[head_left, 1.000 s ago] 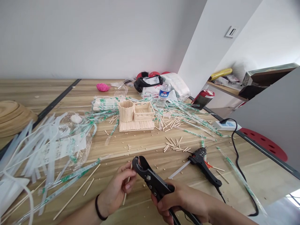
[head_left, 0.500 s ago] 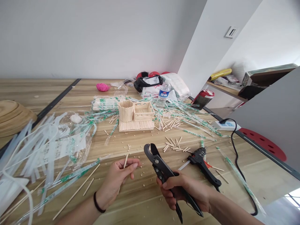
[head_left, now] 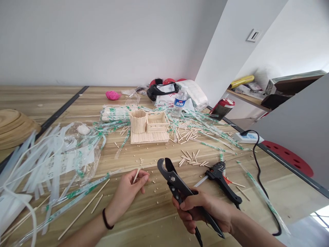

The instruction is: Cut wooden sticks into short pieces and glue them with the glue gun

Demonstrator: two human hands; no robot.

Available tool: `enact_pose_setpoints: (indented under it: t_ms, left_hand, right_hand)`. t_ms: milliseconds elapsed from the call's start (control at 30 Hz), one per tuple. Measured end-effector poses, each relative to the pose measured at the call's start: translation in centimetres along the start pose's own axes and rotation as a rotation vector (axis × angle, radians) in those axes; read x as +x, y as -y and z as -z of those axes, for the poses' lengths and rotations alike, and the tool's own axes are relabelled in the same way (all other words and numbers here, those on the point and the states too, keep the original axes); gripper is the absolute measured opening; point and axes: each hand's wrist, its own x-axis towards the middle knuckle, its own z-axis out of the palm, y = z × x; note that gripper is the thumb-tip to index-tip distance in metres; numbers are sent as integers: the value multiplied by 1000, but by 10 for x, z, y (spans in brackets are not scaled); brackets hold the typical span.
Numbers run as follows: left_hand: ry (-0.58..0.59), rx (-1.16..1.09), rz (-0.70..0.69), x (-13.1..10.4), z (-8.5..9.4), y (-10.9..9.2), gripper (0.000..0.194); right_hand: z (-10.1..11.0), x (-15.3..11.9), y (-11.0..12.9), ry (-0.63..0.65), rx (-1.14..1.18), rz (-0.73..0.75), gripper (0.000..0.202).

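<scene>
My left hand [head_left: 128, 190] pinches a thin wooden stick [head_left: 136, 175] between thumb and fingers, its upper end poking out above them. My right hand [head_left: 203, 209] is wrapped round the handles of black cutters [head_left: 177, 181], whose curved jaws point up and away from me with nothing between them. Beyond the hands stands a piece built of wooden sticks: a round cup [head_left: 138, 121] and a slatted box [head_left: 157, 121] on a flat stick base [head_left: 149, 138]. Short cut sticks [head_left: 189, 157] lie in a loose pile to the right, and tiny offcuts dot the table between.
A black glue gun [head_left: 223, 185] lies right of the cutters, near a power strip [head_left: 248, 138] with a black cable. Plastic wrappers [head_left: 77, 164] cover the left side. A water bottle [head_left: 179, 103] and pink yarn [head_left: 112, 95] stand farther back. Long sticks [head_left: 84, 209] lie beside my left forearm.
My left hand has shifted slightly left, and the stick's lower end no longer shows below it. My right hand and the cutters have barely moved.
</scene>
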Motion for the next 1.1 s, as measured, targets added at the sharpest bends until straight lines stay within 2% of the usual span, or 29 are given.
enact_pose_setpoints:
  t_ms: [33, 100, 233, 267, 333, 433, 533, 633, 800, 933, 1100]
  left_hand:
    - [9, -10, 2, -1, -1, -1, 25]
    - [6, -28, 7, -4, -2, -1, 28]
    - [-85, -41, -18, -5, 2, -1, 31]
    - [-105, -37, -33, -5, 3, -2, 31]
    - [-123, -27, -59, -7, 5, -5, 30]
    - [-98, 51, -115, -13, 4, -11, 26]
    - [-13, 217, -172, -20, 1, -14, 28]
    - [64, 343, -166, -22, 0, -13, 31]
    - [115, 409, -166, -16, -1, -10, 21]
    - [79, 427, -197, -10, 3, -9, 23]
    - [-55, 496, -263, 4, 21, -15, 21]
  right_hand:
    - [-5, -1, 1, -42, -101, 11, 13]
    - [-15, 0, 1, -224, -457, 86, 10]
    - [-25, 6, -8, -739, -1297, 363, 25]
    - [-24, 8, -12, -824, -1427, 419, 30]
    - [-18, 12, -18, -915, -1571, 486, 36]
    - [-10, 14, -23, -924, -1640, 521, 38]
    - [-7, 14, -23, -916, -1737, 565, 37]
    - [-8, 13, -22, -884, -1838, 601, 39]
    - [-12, 13, -20, -807, -1951, 635, 43]
    - [-11, 13, -20, -777, -1957, 632, 44]
    - [2, 2, -28, -806, -1896, 632, 45]
